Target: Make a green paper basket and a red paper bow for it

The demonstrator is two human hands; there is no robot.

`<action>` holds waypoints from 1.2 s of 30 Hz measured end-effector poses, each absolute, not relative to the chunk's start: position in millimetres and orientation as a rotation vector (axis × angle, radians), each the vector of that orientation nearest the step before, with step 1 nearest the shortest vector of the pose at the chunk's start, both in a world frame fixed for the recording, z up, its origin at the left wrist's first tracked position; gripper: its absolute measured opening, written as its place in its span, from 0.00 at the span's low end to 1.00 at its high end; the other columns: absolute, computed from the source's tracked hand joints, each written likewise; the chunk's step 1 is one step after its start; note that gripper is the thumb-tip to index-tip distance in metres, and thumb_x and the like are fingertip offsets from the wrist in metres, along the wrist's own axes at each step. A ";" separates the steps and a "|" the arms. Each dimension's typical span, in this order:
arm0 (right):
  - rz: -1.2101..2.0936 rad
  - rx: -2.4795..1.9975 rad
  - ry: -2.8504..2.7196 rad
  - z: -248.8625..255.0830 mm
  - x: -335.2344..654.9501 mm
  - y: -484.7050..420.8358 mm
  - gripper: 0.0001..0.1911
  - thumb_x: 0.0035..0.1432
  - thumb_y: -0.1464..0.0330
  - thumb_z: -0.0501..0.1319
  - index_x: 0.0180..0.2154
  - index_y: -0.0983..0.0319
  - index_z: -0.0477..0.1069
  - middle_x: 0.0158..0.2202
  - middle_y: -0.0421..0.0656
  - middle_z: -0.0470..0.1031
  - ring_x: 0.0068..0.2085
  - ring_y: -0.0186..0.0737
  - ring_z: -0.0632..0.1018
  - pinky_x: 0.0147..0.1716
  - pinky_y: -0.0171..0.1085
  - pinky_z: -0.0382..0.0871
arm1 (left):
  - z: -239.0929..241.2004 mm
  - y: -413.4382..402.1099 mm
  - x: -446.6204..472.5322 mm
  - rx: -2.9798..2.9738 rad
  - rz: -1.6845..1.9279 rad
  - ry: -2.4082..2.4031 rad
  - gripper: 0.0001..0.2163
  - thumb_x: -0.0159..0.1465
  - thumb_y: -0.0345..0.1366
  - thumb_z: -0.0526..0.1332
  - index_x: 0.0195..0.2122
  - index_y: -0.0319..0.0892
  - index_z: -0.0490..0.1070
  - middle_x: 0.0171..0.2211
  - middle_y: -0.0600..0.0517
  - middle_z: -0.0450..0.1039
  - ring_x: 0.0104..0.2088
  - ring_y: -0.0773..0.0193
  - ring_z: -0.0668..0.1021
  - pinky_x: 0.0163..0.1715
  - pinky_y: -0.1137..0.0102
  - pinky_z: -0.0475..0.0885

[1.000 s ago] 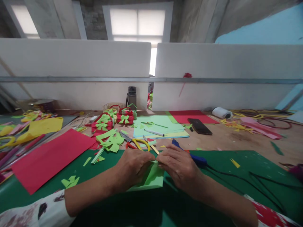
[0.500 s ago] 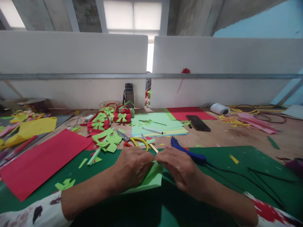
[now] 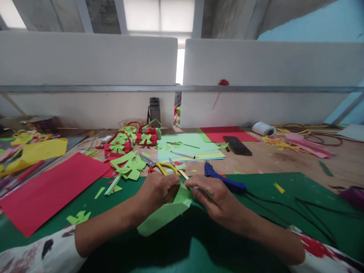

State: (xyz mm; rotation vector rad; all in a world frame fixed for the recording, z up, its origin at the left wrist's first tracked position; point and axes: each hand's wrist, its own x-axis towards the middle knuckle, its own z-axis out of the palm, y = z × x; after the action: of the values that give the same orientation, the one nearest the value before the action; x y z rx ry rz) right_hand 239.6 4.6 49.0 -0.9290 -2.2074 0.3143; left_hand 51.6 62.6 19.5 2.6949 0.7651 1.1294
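Observation:
A folded piece of light green paper (image 3: 167,215) is held above the green mat (image 3: 273,227) between my two hands. My left hand (image 3: 156,191) is closed on its upper left side, the fingers curled behind it. At the paper's upper right corner, my right hand (image 3: 214,195) pinches the edge between thumb and fingers. Just beyond the hands lie scissors with yellow handles (image 3: 163,167) and a craft knife (image 3: 182,172), both partly covered by my fingers. A blue glue gun (image 3: 224,180) rests right behind my right hand.
Red paper (image 3: 54,189) and green paper cut-outs (image 3: 131,165) lie to the left. Small red paper baskets with green bows (image 3: 118,146) stand behind them, near a dark bottle (image 3: 154,110). Pale green sheets (image 3: 182,146) and a phone (image 3: 237,145) lie farther back. The glue gun's cord runs right.
The green paper has been turned and raised, so its long flap now sticks out to the lower left. My hands have parted slightly, and the right fingers now pinch its corner.

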 end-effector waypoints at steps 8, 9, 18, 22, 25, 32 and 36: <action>0.377 -0.920 -2.220 47.5 239.4 2.7 0.10 0.64 0.70 0.49 0.35 0.63 0.67 0.32 0.45 0.71 0.35 0.38 0.71 0.36 0.38 0.65 | 26.9 58.7 50.3 2.552 1.000 0.812 0.10 0.59 0.30 0.53 0.23 0.37 0.69 0.17 0.57 0.63 0.19 0.73 0.64 0.20 0.79 0.59; 0.361 -0.905 -2.232 47.0 239.3 2.1 0.10 0.64 0.70 0.49 0.36 0.63 0.67 0.32 0.45 0.71 0.35 0.39 0.71 0.37 0.39 0.65 | 26.1 58.6 50.6 2.557 0.991 0.804 0.10 0.58 0.30 0.53 0.22 0.37 0.69 0.17 0.57 0.63 0.19 0.73 0.64 0.20 0.79 0.58; 0.109 -0.853 -2.400 41.0 236.1 -4.9 0.12 0.64 0.71 0.46 0.33 0.65 0.67 0.29 0.47 0.72 0.33 0.42 0.71 0.40 0.46 0.63 | 16.5 56.8 53.4 2.785 0.931 0.807 0.08 0.53 0.28 0.55 0.18 0.40 0.68 0.12 0.57 0.61 0.15 0.72 0.62 0.17 0.77 0.51; -0.010 -0.847 -2.408 38.4 233.8 -5.9 0.11 0.62 0.72 0.47 0.31 0.65 0.66 0.30 0.48 0.73 0.34 0.43 0.73 0.44 0.50 0.61 | 20.0 51.9 54.3 2.878 0.900 0.808 0.09 0.54 0.30 0.55 0.18 0.40 0.67 0.12 0.56 0.60 0.16 0.70 0.62 0.18 0.75 0.48; 0.073 -0.916 -2.372 40.0 234.9 -4.1 0.13 0.64 0.70 0.46 0.32 0.64 0.67 0.30 0.47 0.73 0.34 0.43 0.73 0.46 0.50 0.60 | 22.9 53.4 54.4 2.802 0.898 0.868 0.09 0.55 0.30 0.54 0.19 0.40 0.68 0.13 0.56 0.59 0.17 0.70 0.62 0.20 0.75 0.50; 0.374 -1.063 -2.154 41.8 247.0 8.3 0.14 0.65 0.66 0.49 0.46 0.62 0.68 0.43 0.46 0.74 0.46 0.42 0.73 0.46 0.41 0.64 | 44.3 54.6 47.3 2.614 0.896 0.985 0.10 0.59 0.29 0.52 0.22 0.38 0.68 0.18 0.55 0.65 0.20 0.71 0.66 0.20 0.78 0.58; 0.441 -1.147 -2.119 39.1 247.5 9.7 0.14 0.65 0.65 0.49 0.47 0.60 0.68 0.45 0.45 0.74 0.47 0.40 0.73 0.46 0.39 0.65 | 53.2 45.7 41.6 2.675 0.649 1.304 0.09 0.62 0.33 0.52 0.33 0.38 0.72 0.24 0.50 0.73 0.24 0.65 0.73 0.25 0.74 0.64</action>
State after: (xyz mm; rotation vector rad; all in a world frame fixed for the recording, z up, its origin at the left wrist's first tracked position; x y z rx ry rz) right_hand 247.5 9.7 39.1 -1.1470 -2.1190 0.4415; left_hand 41.6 45.7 53.2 2.6753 1.3039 0.6486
